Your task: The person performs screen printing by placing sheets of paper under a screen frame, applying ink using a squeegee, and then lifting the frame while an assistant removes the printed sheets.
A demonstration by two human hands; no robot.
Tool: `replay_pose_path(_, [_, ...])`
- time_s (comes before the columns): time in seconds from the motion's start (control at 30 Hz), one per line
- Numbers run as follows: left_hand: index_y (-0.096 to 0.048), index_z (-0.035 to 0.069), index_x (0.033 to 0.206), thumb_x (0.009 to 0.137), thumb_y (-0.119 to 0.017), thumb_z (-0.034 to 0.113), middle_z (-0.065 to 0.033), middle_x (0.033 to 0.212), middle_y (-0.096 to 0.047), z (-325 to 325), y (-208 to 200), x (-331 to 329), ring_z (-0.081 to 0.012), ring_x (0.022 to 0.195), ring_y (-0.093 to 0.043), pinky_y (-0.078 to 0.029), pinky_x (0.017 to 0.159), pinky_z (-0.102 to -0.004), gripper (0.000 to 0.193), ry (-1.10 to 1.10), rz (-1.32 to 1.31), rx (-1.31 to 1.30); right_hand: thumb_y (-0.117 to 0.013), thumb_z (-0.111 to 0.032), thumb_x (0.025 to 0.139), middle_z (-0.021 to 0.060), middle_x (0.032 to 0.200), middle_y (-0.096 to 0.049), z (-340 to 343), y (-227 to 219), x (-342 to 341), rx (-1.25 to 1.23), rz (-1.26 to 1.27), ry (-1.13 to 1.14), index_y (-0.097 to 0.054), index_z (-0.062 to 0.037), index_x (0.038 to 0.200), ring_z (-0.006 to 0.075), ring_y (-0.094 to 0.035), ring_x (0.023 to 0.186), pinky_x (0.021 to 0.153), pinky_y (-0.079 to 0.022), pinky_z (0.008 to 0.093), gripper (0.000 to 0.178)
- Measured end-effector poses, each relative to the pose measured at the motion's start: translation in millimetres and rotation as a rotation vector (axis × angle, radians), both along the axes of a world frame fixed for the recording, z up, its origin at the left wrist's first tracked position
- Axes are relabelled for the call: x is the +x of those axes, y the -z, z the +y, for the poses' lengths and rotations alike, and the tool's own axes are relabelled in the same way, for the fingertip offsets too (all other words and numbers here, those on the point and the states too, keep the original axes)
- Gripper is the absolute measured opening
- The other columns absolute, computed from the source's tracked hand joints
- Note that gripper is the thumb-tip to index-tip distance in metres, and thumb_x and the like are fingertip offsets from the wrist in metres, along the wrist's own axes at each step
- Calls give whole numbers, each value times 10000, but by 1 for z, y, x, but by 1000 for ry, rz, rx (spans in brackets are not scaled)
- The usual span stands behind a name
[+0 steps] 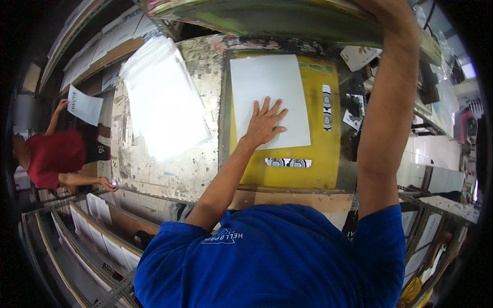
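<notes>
My left hand (265, 123) lies flat with its fingers spread on a white sheet of paper (272, 77). The sheet rests a little askew on a yellow board (323, 154) set into the worktable. Two printed strips are on the board: one upright strip (327, 108) right of the sheet and one level strip (288, 162) below it. My right arm reaches up to the far side, where my right hand (377, 7) is at the edge of a raised, green-stained frame (287, 31). Its fingers run out of view, so their grip cannot be seen.
A loose stack of white sheets (164, 102) covers the left of the paint-worn table (200, 61). At the far left a person in a red shirt (56, 154) holds up a printed sheet (84, 106). Metal racks (77, 246) with paper stand at lower left.
</notes>
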State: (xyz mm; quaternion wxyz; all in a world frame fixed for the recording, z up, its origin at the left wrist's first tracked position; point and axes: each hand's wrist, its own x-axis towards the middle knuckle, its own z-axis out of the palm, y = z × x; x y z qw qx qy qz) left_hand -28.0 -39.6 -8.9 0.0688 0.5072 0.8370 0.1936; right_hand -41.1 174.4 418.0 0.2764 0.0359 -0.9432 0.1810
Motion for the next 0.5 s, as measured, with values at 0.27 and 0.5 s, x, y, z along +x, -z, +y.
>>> replay_pose_path(0.27, [-451, 256, 1532, 921, -587, 562, -40, 1680, -239, 37, -7, 28, -366, 1558, -117, -43, 1241, -627, 696, 131, -54, -80, -817, -403, 792, 214, 1002, -759, -18, -10, 20, -73, -21, -38, -760, 20, 1087, 278, -719, 878, 833, -547, 345, 519])
replay_pose_path(0.5, [-468, 229, 1520, 920, -599, 537, -56, 1671, -256, 32, -9, 45, -368, 1554, -129, -48, 1241, -626, 687, 141, -36, -55, -818, -403, 794, 199, 974, -764, -12, -5, 11, -28, -10, 12, -767, 14, 1077, 262, -719, 856, 811, -553, 341, 506])
